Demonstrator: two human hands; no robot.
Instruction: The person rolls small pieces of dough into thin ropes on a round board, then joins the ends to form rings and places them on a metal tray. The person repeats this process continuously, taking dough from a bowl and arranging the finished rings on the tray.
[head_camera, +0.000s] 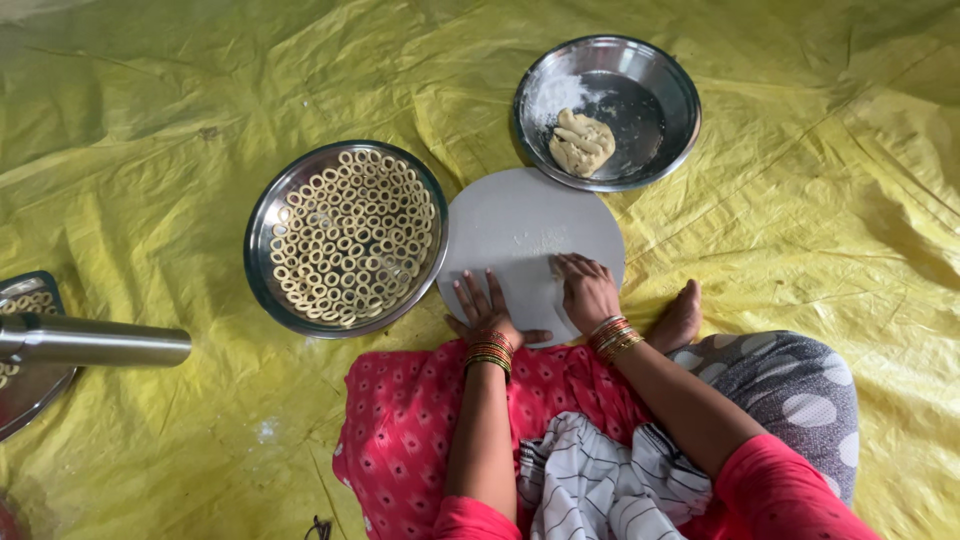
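A round grey board (520, 215) lies on the yellow sheet in front of me. My left hand (487, 308) rests flat on its near edge, fingers spread. My right hand (586, 290) presses palm-down on the board beside it, fingers together; whether any dough lies under it is hidden. Both wrists wear stacked bangles. A steel plate (262, 262) to the left of the board is packed with several small rings of pale dough (350, 238). Beyond the board, a steel bowl (670, 90) holds a lump of dough (582, 143) and a dusting of flour.
A yellow plastic sheet (160, 130) covers the floor. At the far left lies a steel cylinder (95, 342) across another steel plate (25, 395) with more rings. My bare foot (680, 318) sits right of the board; my lap is covered in red and patterned cloth.
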